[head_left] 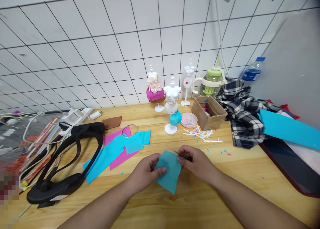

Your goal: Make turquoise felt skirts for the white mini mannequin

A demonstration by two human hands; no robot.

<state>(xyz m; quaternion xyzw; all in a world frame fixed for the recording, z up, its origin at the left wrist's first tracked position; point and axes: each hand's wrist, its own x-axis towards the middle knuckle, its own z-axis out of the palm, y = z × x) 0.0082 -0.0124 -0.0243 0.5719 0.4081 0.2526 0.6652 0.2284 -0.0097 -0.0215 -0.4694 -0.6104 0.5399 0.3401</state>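
Between thumb and fingers, my left hand [147,170] grips a turquoise sheet [170,174], thin like crepe paper, by its left side. My right hand [196,162] is closed on what looks like small dark scissors [184,156], mostly covered by the fingers, with a thin tip pointing left over the sheet's upper right corner. The right thumb is at the sheet's right edge. Beyond the hands stands a white mini dress form [172,94] with a puffed turquoise piece [175,117] at its lower right.
Behind are a dressed dress form [155,89], another white form [188,79], a pink dish [189,120] of beads, a cardboard box [210,112] and white strips [200,134]. Left lie turquoise and pink sheets [112,155] and a black headset strap [67,165]. A plaid cloth [246,122] lies right.
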